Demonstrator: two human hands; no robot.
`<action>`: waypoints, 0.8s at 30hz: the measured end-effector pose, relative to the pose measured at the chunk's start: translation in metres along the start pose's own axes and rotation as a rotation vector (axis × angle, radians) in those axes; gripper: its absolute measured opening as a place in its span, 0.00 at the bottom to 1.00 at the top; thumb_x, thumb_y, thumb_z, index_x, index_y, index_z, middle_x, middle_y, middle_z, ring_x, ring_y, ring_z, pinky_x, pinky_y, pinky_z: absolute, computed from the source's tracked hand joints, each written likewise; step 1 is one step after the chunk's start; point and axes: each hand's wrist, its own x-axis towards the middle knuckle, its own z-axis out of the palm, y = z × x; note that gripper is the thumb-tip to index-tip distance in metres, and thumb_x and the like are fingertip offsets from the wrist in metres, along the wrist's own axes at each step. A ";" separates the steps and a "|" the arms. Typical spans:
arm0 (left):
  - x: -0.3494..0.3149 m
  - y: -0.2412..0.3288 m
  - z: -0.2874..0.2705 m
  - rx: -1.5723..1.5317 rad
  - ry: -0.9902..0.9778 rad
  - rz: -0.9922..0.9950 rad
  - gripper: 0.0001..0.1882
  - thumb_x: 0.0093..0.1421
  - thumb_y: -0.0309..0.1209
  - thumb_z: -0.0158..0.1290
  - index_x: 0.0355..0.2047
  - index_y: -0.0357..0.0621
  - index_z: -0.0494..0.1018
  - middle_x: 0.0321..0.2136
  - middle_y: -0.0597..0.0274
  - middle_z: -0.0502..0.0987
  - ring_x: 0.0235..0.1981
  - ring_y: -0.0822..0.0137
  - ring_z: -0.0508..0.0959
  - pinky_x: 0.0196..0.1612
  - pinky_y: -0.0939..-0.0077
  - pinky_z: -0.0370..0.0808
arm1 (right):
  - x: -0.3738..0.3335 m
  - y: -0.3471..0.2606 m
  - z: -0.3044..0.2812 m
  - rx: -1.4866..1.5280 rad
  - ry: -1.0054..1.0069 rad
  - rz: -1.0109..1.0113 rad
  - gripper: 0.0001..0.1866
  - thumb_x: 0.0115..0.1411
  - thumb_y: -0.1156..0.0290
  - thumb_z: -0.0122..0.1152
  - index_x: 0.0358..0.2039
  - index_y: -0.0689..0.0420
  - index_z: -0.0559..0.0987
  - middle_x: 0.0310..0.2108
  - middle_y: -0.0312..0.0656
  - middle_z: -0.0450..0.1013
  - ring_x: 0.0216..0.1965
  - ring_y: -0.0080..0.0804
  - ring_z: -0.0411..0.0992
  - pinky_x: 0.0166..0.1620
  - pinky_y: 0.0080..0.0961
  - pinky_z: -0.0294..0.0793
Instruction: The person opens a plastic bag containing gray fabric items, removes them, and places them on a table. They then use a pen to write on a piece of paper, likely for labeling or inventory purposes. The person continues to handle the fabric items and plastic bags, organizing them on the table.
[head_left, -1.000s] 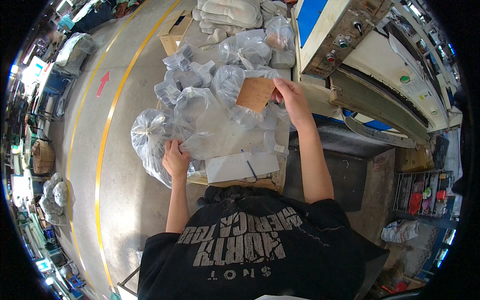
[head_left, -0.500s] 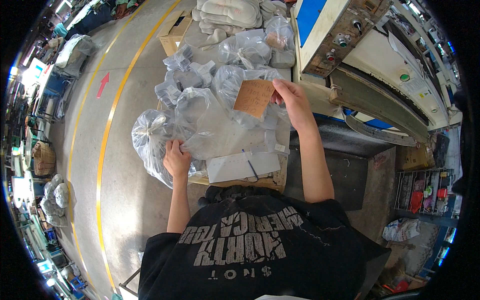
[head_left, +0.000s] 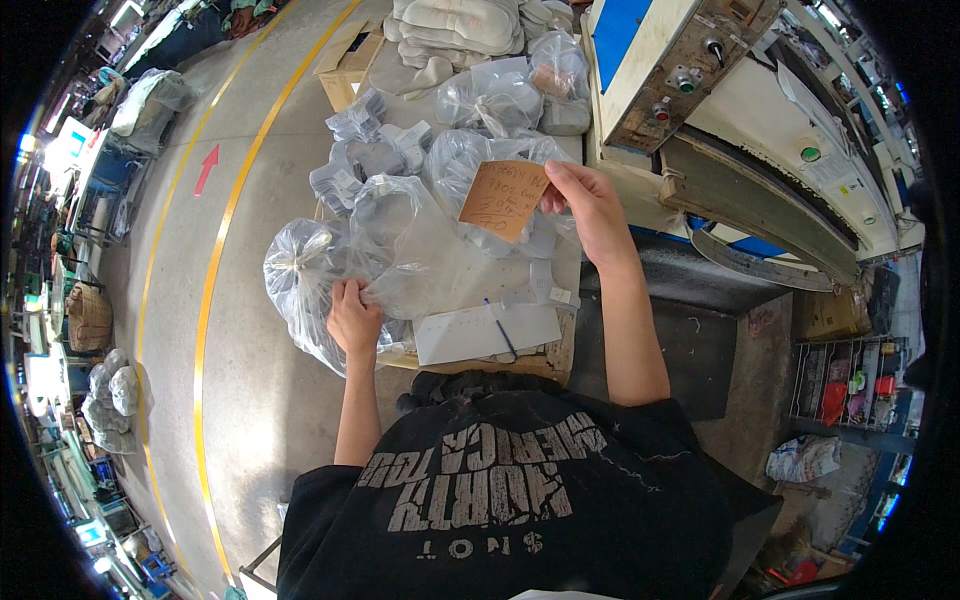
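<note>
A square brown paper note (head_left: 497,200) with handwriting is pinched at its right edge by my right hand (head_left: 587,208), held up above the table. My left hand (head_left: 355,318) is closed on the thin film of a clear plastic bag (head_left: 305,295) at the table's left edge. That bag bulges and is gathered at its top. Right of it another clear bag (head_left: 395,225) lies loosely spread. Behind the note sits a further filled clear bag (head_left: 458,160), partly covered by it. A white sheet of paper (head_left: 450,338) with a dark pen (head_left: 505,335) across it lies at the near edge.
Light grey cut pieces (head_left: 360,165) lie in stacks at the table's left side. More filled bags (head_left: 490,103) and a pile of pale padded pieces (head_left: 455,25) are at the far end. A machine with a control panel (head_left: 690,75) stands close on the right. An open cardboard box (head_left: 345,70) is far left.
The note in my right hand has shifted slightly left and tilted, so more of its writing faces up. My left hand stays at the bag.
</note>
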 end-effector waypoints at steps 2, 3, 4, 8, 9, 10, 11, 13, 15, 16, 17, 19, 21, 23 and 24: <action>0.000 0.000 -0.001 -0.004 -0.006 -0.005 0.14 0.50 0.25 0.53 0.38 0.47 0.79 0.42 0.59 0.79 0.39 0.45 0.82 0.39 0.52 0.79 | -0.001 0.000 -0.001 0.002 -0.002 -0.005 0.21 0.74 0.56 0.56 0.30 0.58 0.82 0.23 0.30 0.72 0.28 0.16 0.64 0.35 0.20 0.62; 0.000 0.000 -0.001 -0.007 -0.008 -0.007 0.14 0.50 0.25 0.53 0.38 0.48 0.79 0.42 0.59 0.79 0.39 0.45 0.82 0.39 0.51 0.79 | -0.001 0.001 -0.001 -0.002 -0.002 -0.005 0.21 0.74 0.55 0.56 0.29 0.58 0.82 0.23 0.30 0.72 0.28 0.16 0.64 0.35 0.20 0.62; 0.000 0.000 0.000 -0.008 -0.009 -0.011 0.14 0.50 0.25 0.53 0.38 0.48 0.79 0.42 0.59 0.79 0.39 0.45 0.82 0.39 0.51 0.79 | -0.001 0.001 -0.001 -0.006 -0.002 -0.006 0.21 0.74 0.55 0.56 0.29 0.58 0.82 0.23 0.30 0.72 0.28 0.16 0.64 0.35 0.20 0.62; -0.001 -0.001 0.001 -0.001 -0.008 -0.014 0.14 0.50 0.25 0.53 0.38 0.48 0.79 0.42 0.59 0.79 0.38 0.45 0.82 0.39 0.52 0.79 | -0.003 0.002 0.001 -0.001 0.005 0.003 0.21 0.74 0.55 0.56 0.30 0.58 0.83 0.23 0.31 0.72 0.28 0.17 0.64 0.35 0.20 0.62; 0.000 -0.001 0.000 0.003 -0.008 -0.011 0.14 0.50 0.25 0.53 0.38 0.48 0.79 0.42 0.59 0.79 0.38 0.45 0.82 0.39 0.52 0.79 | -0.003 0.002 0.002 -0.003 0.008 0.006 0.21 0.74 0.55 0.56 0.30 0.58 0.83 0.23 0.31 0.73 0.28 0.17 0.64 0.35 0.20 0.62; -0.001 0.000 0.000 0.003 -0.007 -0.011 0.14 0.50 0.25 0.53 0.38 0.48 0.79 0.42 0.59 0.79 0.38 0.45 0.82 0.39 0.52 0.79 | -0.004 0.001 0.002 -0.004 0.010 0.009 0.21 0.74 0.55 0.56 0.31 0.58 0.83 0.23 0.31 0.73 0.28 0.17 0.64 0.35 0.20 0.62; 0.000 0.002 -0.002 0.002 -0.005 -0.010 0.14 0.50 0.25 0.53 0.38 0.48 0.79 0.42 0.59 0.79 0.38 0.45 0.82 0.39 0.52 0.79 | -0.004 0.001 0.002 0.002 0.005 0.010 0.21 0.74 0.55 0.56 0.31 0.58 0.83 0.23 0.31 0.73 0.28 0.17 0.64 0.35 0.20 0.62; 0.000 0.003 -0.003 0.004 -0.002 -0.009 0.14 0.51 0.25 0.53 0.38 0.48 0.79 0.42 0.59 0.79 0.38 0.46 0.82 0.39 0.53 0.79 | -0.004 0.000 0.002 0.015 -0.005 0.013 0.20 0.74 0.56 0.56 0.31 0.57 0.83 0.23 0.31 0.73 0.28 0.17 0.64 0.36 0.20 0.62; 0.000 0.002 -0.001 0.007 0.003 -0.008 0.14 0.51 0.25 0.53 0.38 0.48 0.80 0.42 0.59 0.79 0.37 0.46 0.82 0.39 0.53 0.79 | -0.004 0.000 0.002 0.015 -0.012 0.009 0.20 0.74 0.56 0.56 0.32 0.58 0.83 0.24 0.31 0.73 0.28 0.17 0.64 0.36 0.20 0.62; 0.000 0.002 -0.001 0.007 0.002 -0.009 0.13 0.51 0.25 0.53 0.38 0.48 0.80 0.42 0.59 0.79 0.37 0.46 0.82 0.39 0.53 0.79 | -0.004 0.000 0.001 0.016 -0.016 0.007 0.20 0.74 0.56 0.56 0.32 0.58 0.84 0.24 0.31 0.73 0.29 0.17 0.64 0.36 0.20 0.62; 0.000 0.003 -0.002 0.007 0.001 -0.010 0.13 0.51 0.25 0.53 0.38 0.48 0.79 0.42 0.59 0.79 0.37 0.46 0.82 0.39 0.53 0.79 | -0.004 0.001 0.001 0.014 -0.017 0.006 0.20 0.74 0.56 0.56 0.32 0.58 0.84 0.24 0.31 0.73 0.29 0.17 0.64 0.36 0.20 0.61; 0.000 0.002 -0.002 0.009 0.000 -0.012 0.13 0.51 0.25 0.53 0.38 0.48 0.79 0.41 0.59 0.79 0.37 0.46 0.82 0.39 0.53 0.79 | -0.004 0.003 0.000 0.012 -0.018 0.003 0.20 0.75 0.56 0.55 0.32 0.58 0.84 0.24 0.31 0.73 0.29 0.17 0.64 0.36 0.20 0.61; 0.000 0.001 0.000 0.010 -0.002 -0.014 0.13 0.51 0.25 0.53 0.38 0.48 0.79 0.41 0.59 0.79 0.37 0.46 0.82 0.38 0.53 0.79 | -0.003 0.005 0.000 0.021 -0.015 0.001 0.21 0.75 0.56 0.55 0.32 0.58 0.84 0.24 0.31 0.73 0.29 0.17 0.64 0.35 0.20 0.61; 0.000 0.002 -0.001 0.012 -0.009 -0.018 0.13 0.51 0.26 0.53 0.38 0.48 0.79 0.41 0.59 0.79 0.37 0.46 0.82 0.38 0.52 0.79 | -0.003 0.005 0.001 0.020 -0.005 0.009 0.21 0.75 0.56 0.55 0.32 0.58 0.84 0.23 0.30 0.73 0.28 0.17 0.64 0.35 0.20 0.61; 0.000 0.002 -0.001 0.013 -0.012 -0.020 0.13 0.51 0.26 0.54 0.38 0.48 0.79 0.41 0.59 0.79 0.37 0.46 0.82 0.38 0.52 0.79 | -0.004 0.005 0.002 0.014 0.003 0.017 0.21 0.75 0.56 0.55 0.32 0.58 0.84 0.23 0.30 0.73 0.28 0.17 0.64 0.35 0.20 0.61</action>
